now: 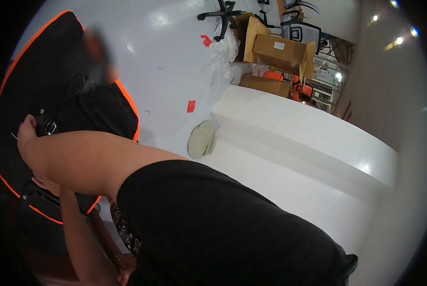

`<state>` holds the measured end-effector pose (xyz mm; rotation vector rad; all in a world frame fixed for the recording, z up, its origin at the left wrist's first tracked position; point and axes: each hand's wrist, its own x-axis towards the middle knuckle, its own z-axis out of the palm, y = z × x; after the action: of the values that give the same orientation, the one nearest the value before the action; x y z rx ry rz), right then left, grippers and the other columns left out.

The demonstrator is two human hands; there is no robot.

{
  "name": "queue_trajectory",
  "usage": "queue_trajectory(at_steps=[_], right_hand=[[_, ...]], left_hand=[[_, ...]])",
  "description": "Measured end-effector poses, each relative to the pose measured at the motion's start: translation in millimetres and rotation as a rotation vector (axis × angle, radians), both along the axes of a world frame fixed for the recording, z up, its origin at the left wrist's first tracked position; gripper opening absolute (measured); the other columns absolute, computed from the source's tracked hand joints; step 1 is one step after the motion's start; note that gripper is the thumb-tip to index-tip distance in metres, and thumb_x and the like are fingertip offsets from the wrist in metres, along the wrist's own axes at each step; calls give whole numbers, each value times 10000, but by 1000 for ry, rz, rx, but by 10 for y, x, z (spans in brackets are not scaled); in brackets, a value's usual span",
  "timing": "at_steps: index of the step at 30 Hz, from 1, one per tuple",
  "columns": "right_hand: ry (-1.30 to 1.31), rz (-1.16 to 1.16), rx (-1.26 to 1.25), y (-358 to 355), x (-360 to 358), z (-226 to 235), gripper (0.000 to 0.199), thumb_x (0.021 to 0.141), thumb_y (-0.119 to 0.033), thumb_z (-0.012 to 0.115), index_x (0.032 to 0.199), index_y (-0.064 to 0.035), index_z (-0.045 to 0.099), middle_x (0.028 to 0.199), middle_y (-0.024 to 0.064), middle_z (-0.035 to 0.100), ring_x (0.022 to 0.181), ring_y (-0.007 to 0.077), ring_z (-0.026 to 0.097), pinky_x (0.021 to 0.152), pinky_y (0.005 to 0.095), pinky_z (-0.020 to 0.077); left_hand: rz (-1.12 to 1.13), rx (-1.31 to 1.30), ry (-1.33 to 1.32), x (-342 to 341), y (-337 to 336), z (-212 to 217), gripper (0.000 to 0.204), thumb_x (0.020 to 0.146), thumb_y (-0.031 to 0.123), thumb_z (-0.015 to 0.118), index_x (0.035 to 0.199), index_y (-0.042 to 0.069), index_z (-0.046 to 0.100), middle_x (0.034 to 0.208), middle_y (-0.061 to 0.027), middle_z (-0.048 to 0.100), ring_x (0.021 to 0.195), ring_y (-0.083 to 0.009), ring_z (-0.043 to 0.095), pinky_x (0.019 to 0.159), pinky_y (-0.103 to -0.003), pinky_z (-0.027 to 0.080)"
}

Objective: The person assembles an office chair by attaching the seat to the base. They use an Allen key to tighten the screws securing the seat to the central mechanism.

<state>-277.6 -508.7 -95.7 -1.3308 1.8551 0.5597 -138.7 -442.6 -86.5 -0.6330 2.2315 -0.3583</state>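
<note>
A large black padded panel with bright orange edging (46,62), resembling a chair seat's underside, lies at the left. My right hand (26,136) reaches across it, fingers curled beside a dark round part (46,125) with a silvery face. What those fingers grip is hidden from this angle. Partly covered by my right forearm, my left hand (43,182) rests at a black slotted bracket (41,196) near the panel's lower edge. Only a bit of its fingers shows. A black part with raised shapes (89,97) sits on the panel above my right forearm.
Brown studded furniture (120,267) stands below the panel. On the grey floor lie red scraps (191,106) and a greenish cloth (202,139) by a white ledge (299,119). Open cardboard boxes (278,50), a black chair base (224,16) and clear plastic (225,52) are farther off.
</note>
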Motion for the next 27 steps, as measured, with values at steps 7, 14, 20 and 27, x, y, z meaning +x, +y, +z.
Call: queue_trajectory(at_steps=[7,14,20,27], right_hand=[[55,-54,-16,-93,133,-268,266,721,-333,637,947,-197,669,758,-13,477,783,187,427,646,390,272],[114,-64,194,-195,-69,-997,227,770,-290,585,959,-196,666,778,-8,486,784,190,441,640,393,281],[-11,27,-31,-232,126,-353,256,796,-283,555,1006,-196,672,856,8,555,819,191,482,642,414,306],[113,9,59,-223,69,-587,285,787,-306,560,1020,-190,675,877,30,583,796,185,490,641,392,304]], left_hand=[[-20,-20,19,97,-28,-99,589,922,448,377,1387,90,320,1442,-95,331,1367,-225,229,1136,-475,86],[-68,20,-97,-292,174,194,624,916,469,380,1408,95,293,1472,-84,285,1385,-214,190,1138,-470,74],[122,-12,26,20,-42,85,657,907,497,390,1430,120,267,1499,-72,232,1408,-193,121,1138,-467,58],[30,18,-57,-135,40,74,667,894,504,414,1430,131,274,1497,-73,239,1403,-198,138,1134,-467,74]])
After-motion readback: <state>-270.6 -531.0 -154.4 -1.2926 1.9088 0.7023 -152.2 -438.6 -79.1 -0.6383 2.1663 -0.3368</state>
